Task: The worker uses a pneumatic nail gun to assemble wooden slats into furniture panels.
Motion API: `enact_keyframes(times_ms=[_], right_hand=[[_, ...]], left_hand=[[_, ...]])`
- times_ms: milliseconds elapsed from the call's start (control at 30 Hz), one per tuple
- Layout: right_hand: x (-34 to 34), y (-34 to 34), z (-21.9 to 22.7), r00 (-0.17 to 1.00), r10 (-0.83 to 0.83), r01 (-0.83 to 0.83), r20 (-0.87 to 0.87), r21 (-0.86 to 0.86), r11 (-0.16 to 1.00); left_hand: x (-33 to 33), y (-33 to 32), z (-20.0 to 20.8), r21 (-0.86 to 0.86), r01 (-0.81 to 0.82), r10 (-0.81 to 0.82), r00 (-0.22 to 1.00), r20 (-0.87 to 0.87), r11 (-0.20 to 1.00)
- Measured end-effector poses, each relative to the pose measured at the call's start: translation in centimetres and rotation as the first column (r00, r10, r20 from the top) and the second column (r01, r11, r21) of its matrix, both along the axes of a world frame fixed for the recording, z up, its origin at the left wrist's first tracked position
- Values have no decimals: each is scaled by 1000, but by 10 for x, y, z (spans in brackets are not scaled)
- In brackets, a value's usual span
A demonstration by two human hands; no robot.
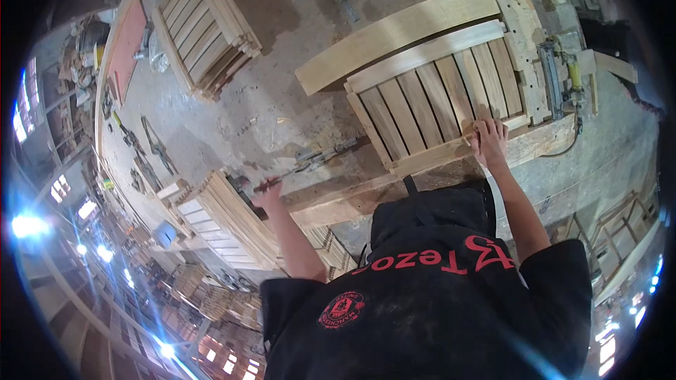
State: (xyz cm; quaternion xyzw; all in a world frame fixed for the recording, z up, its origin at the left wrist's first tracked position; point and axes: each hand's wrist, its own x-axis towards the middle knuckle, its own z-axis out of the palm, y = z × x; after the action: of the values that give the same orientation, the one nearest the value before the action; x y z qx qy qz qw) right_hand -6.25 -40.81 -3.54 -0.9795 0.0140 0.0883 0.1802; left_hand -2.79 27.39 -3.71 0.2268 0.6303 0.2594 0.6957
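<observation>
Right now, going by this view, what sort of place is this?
Likely a woodworking shop: a pale wooden slatted panel under the right hand, a broad pale wooden board beside it, and more stacked slatted wooden panels.

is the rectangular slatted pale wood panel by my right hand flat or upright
Lying flat: the rectangular slatted pale wood panel turns its broad face up, slats plainly visible.

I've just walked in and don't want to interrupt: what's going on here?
A person's right hand has its fingers on the near edge of a pale, slatted wooden panel. Their left hand is closed around a dark, slim object too unclear to identify. A pale, gently curved wooden board lies just beyond the panel, and light-brown slatted wooden panels are stacked at the upper left.
</observation>
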Motion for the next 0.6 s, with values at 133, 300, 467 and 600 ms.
enact_keyframes(times_ms=[133,300,467,600], right_hand=[[-11,-6,-10,1000,-30,30,-5,-29,999],[-8,-4,-9,999,-32,32,12,-46,998],[-7,1,-12,997,-44,48,62,-67,997],[-11,-2,-10,996,-84,85,28,-16,996]], left_hand=[[-5,-110,68,55,-8,-3,979,204,998],[1,-171,99,412,860,-931,359,-68,302],[32,-170,112,-53,863,-745,-464,-480,-503],[38,-193,117,-4,590,-542,-745,-388,-808]])
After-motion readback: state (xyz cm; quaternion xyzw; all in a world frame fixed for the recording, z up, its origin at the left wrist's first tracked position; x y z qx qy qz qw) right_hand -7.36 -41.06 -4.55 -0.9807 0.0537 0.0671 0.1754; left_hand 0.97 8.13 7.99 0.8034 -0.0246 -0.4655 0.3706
